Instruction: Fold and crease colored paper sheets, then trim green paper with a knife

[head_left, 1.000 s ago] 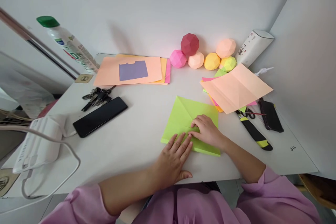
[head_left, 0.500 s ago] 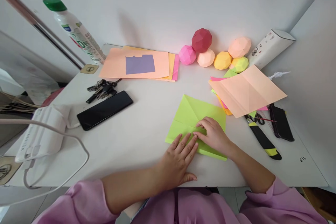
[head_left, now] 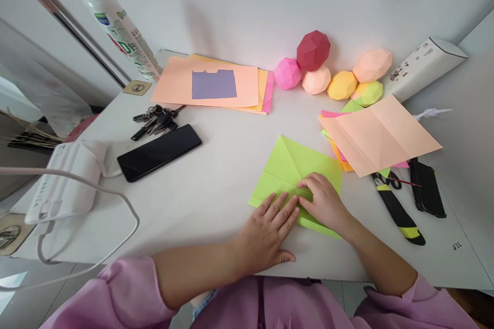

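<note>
A lime-green sheet of paper (head_left: 283, 164) lies on the white table in front of me, with diagonal and crosswise creases and its near edge folded up in a narrow strip. My left hand (head_left: 268, 234) rests flat on its lower left part, fingers stretched and thumb apart. Beside it, my right hand (head_left: 323, 201) is closed on the paper, its fingers bent and its thumb tip close to my left fingertips. What lies right under the right fingers is hidden.
A creased peach sheet (head_left: 378, 133) covers other papers on the right, near a yellow-black cutter (head_left: 399, 213) and a black case (head_left: 427, 187). Faceted paper balls (head_left: 313, 51) sit at the back. Leftward are stacked sheets (head_left: 170, 85), keys (head_left: 158, 121), a phone (head_left: 160, 153) and a cabled white box (head_left: 65, 182).
The view has shifted slightly, so most things appear a little further right. Both hands keep almost the same place on the green paper.
</note>
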Action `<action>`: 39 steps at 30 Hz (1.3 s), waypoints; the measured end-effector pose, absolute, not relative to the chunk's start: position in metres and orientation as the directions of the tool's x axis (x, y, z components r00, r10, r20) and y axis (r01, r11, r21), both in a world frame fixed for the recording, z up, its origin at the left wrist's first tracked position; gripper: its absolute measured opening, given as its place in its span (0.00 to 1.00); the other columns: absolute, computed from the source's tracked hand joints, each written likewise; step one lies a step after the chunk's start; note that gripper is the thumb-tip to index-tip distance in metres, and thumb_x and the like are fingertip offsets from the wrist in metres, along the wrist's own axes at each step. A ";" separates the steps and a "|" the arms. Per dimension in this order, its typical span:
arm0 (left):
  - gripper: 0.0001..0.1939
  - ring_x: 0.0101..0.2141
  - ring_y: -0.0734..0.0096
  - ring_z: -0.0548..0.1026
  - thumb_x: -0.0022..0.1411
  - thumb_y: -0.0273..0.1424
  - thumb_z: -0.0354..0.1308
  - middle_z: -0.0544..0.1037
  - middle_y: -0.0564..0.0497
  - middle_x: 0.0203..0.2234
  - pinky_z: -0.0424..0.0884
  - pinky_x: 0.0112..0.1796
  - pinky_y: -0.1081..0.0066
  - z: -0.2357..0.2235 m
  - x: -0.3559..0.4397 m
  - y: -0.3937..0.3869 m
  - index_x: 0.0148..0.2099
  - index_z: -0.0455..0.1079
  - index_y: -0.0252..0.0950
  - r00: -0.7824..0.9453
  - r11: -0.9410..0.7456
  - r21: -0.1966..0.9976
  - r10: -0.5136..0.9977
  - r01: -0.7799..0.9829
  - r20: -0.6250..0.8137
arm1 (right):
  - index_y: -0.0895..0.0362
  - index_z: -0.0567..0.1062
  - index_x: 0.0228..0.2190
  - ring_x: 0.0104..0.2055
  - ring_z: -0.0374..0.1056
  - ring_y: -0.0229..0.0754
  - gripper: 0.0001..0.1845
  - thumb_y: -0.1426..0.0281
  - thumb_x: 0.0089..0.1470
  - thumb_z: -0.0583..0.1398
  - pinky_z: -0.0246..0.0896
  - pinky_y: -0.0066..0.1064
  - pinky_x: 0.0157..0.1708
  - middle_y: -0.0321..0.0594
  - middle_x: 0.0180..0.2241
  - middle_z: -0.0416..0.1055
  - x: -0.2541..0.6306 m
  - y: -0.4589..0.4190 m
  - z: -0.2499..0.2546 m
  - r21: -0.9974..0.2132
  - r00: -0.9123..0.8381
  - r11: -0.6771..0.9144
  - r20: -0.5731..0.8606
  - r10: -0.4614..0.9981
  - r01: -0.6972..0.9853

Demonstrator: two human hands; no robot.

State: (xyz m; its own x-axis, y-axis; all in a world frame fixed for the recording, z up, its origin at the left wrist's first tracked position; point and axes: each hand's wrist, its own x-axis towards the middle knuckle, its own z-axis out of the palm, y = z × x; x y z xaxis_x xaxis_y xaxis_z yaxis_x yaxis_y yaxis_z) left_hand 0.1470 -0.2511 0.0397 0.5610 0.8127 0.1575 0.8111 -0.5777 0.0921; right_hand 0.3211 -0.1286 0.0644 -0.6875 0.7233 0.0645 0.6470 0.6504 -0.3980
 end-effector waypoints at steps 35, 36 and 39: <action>0.43 0.64 0.47 0.51 0.65 0.57 0.32 0.54 0.37 0.65 0.43 0.61 0.50 0.044 0.146 -0.247 0.67 0.51 0.26 0.560 -0.574 0.133 0.819 0.808 0.130 | 0.58 0.72 0.51 0.28 0.57 0.40 0.23 0.83 0.56 0.51 0.52 0.32 0.32 0.38 0.25 0.64 0.316 -0.124 0.057 -0.016 -0.898 0.916 0.194 0.395 0.400; 0.43 0.64 0.47 0.51 0.65 0.57 0.32 0.55 0.38 0.65 0.43 0.61 0.48 0.045 0.147 -0.247 0.67 0.52 0.27 0.550 -0.562 0.134 0.827 0.816 0.119 | 0.57 0.72 0.51 0.29 0.57 0.40 0.25 0.83 0.56 0.51 0.52 0.32 0.32 0.38 0.26 0.63 0.316 -0.123 0.057 -0.008 -0.906 0.922 0.184 0.382 0.388; 0.42 0.64 0.44 0.50 0.64 0.58 0.32 0.55 0.39 0.65 0.44 0.59 0.40 0.046 0.148 -0.249 0.67 0.51 0.32 0.487 -0.492 0.152 0.870 0.857 0.071 | 0.56 0.72 0.52 0.30 0.57 0.40 0.27 0.84 0.55 0.51 0.54 0.33 0.33 0.39 0.27 0.63 0.317 -0.121 0.059 -0.005 -0.914 0.920 0.106 0.390 0.392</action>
